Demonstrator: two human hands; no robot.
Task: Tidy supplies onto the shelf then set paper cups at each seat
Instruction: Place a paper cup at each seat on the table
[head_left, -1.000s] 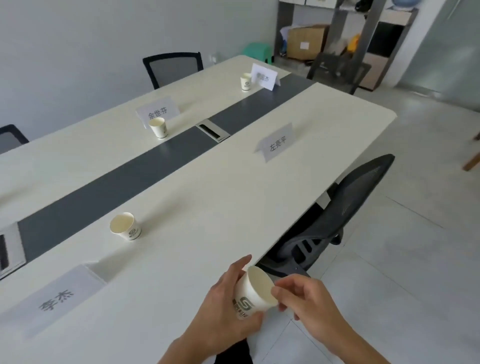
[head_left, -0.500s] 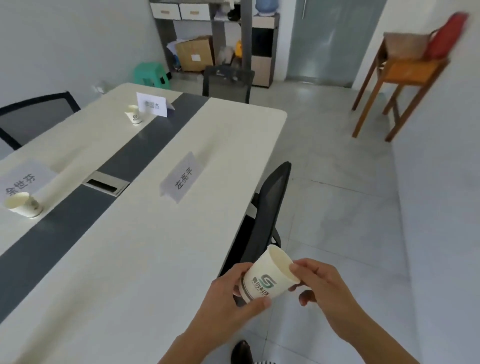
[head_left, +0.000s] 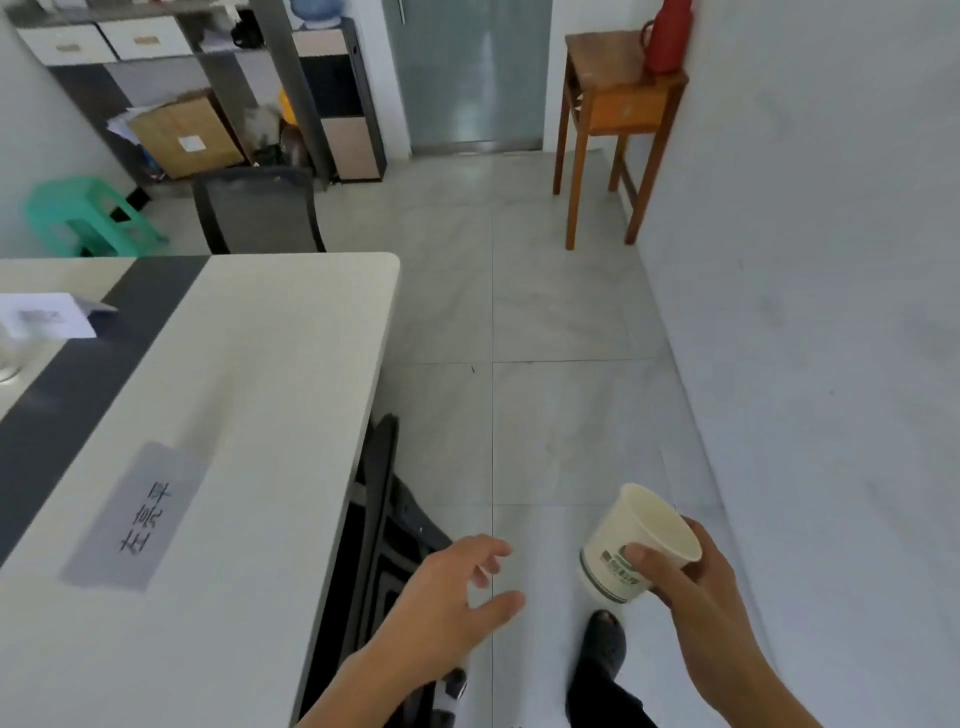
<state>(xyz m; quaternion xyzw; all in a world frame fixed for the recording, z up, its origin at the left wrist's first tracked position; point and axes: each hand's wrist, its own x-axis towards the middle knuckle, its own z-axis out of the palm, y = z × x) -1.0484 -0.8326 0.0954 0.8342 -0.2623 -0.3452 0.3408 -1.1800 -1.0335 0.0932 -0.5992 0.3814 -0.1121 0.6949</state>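
Gripping paper cup (head_left: 652, 522), right hand (head_left: 691, 587); left hand (head_left: 441, 597) grip wide, over chair (head_left: 384, 519) beside table (head_left: 260, 415).

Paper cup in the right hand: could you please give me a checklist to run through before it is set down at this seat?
1. Grip: the right hand holds the paper cup by its side wall: ok.
2. Contents: the cup's inside looks empty: ok.
3. Spare hand: the left hand is open and holds nothing: ok.
4. Spot: the table beside the name card shows no cup: ok.
5. Position: the cup hangs over the floor, right of the chair, not above the table: not ok.
6. Reach: whether the chair hinders reaching the card: cannot tell.
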